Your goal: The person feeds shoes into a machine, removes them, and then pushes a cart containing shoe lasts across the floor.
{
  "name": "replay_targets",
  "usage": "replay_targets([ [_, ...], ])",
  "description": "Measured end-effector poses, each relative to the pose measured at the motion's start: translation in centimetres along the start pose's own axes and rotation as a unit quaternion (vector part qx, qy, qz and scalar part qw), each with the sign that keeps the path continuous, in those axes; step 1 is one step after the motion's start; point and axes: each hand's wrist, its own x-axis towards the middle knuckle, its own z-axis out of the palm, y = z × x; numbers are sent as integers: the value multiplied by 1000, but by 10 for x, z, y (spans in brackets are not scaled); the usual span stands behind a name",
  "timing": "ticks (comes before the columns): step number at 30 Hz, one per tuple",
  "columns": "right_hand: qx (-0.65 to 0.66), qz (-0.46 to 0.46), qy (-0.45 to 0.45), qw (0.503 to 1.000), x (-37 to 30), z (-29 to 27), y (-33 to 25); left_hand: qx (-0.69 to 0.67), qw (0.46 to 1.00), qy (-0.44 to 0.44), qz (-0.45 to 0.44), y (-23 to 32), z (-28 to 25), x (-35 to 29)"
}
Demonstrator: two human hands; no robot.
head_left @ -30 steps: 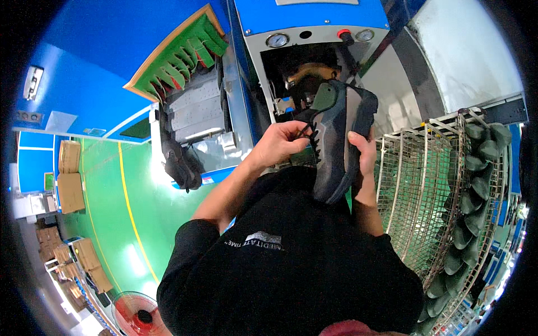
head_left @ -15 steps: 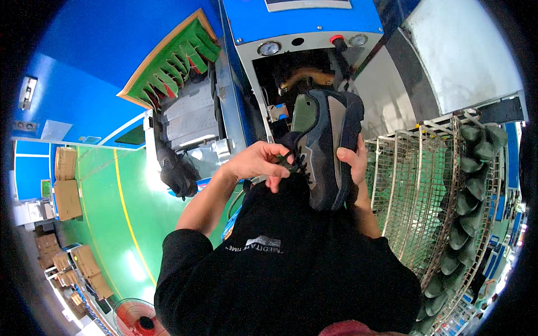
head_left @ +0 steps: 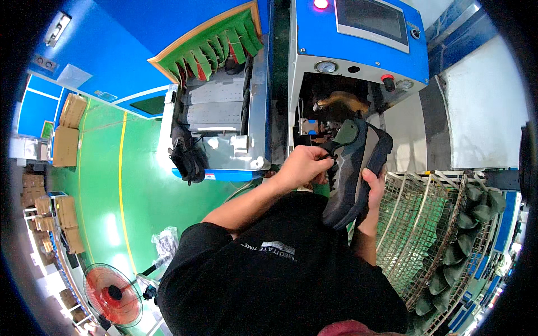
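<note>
I hold a dark grey shoe [head_left: 354,168] with a green tongue upright in front of my chest, sole facing right. My right hand [head_left: 374,187] grips it along the sole side. My left hand [head_left: 302,165] is closed on the lace area near the tongue. Just behind the shoe stands a blue machine [head_left: 358,47] with an open dark bay [head_left: 330,112], gauges and a red knob.
A conveyor opening with green flap strips [head_left: 216,47] is at the left, with a dark shoe [head_left: 185,159] at its front edge. A wire rack [head_left: 426,224] holding several green shoe lasts stands at the right. A red fan [head_left: 115,294] and stacked cartons [head_left: 64,137] are on the green floor.
The shoe stays in both hands and has shifted slightly; my left hand has moved from the shoe's side onto the laces by the tongue. The camera view tilted upward.
</note>
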Motion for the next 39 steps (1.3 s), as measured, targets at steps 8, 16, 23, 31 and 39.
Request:
replay_targets([
  [8, 257, 170, -42, 950, -10, 25, 9, -144, 946, -288, -28, -16, -28, -9],
  [16, 282, 172, -11, 944, -14, 24, 16, -103, 989, -109, 15, -24, -27, -11],
  [23, 267, 243, 23, 932, -8, -38, 37, -23, 990, 108, 90, -69, 19, 29],
  [31, 44, 141, 38, 988, 4, -25, 9, -62, 990, -117, -37, -111, 19, 14],
  [39, -265, -12, -5, 964, 71, 13, -37, -187, 977, -79, -71, -121, 44, 59],
])
